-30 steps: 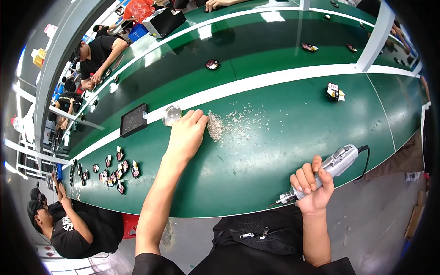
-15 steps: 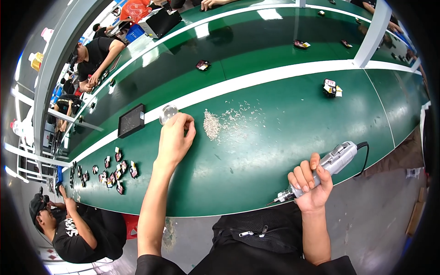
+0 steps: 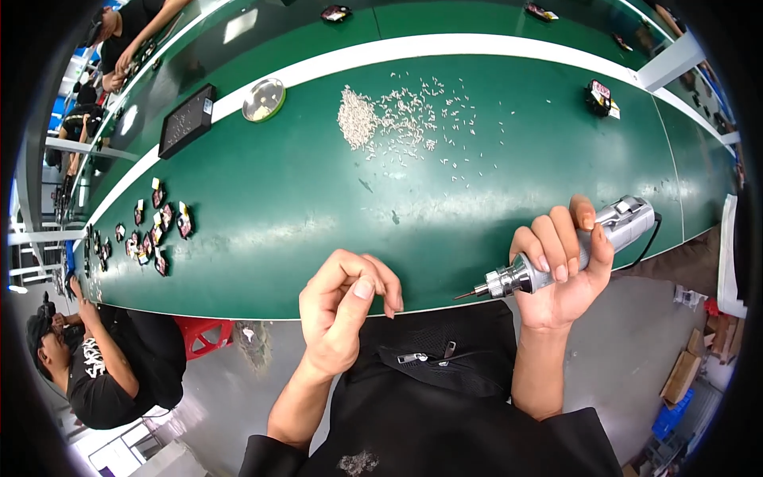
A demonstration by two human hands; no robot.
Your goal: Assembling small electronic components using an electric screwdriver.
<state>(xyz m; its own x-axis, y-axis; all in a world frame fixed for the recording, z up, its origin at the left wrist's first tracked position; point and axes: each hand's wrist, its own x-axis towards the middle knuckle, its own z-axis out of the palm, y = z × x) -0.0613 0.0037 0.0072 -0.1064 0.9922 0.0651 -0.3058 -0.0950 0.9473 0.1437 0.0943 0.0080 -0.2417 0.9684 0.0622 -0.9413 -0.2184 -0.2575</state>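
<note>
My right hand (image 3: 560,262) is wrapped round a silver rotary tool (image 3: 628,219) with a cord at its rear. Its thin bit (image 3: 473,294) points left, toward my left hand (image 3: 342,306). That hand is closed at the table's near edge, thumb against curled fingers; anything pinched there is too small or hidden to make out. Farther off on the green table (image 3: 318,215) lies a pile of tiny pale slivers (image 3: 358,119), with many scattered to its right. A round clear dish with a green rim (image 3: 274,107) stands left of the pile, a few pale bits inside.
A black tray (image 3: 187,121) with small bits sits at the far left. Several small dark-and-white parts (image 3: 155,230) are clustered on the left, and one dark part (image 3: 598,98) lies at the far right. A person in black (image 3: 111,358) sits at the left end.
My left hand has drawn back from the round dish to the table's near edge, near the tool's bit. My right hand still holds the rotary tool. The view has tilted downward.
</note>
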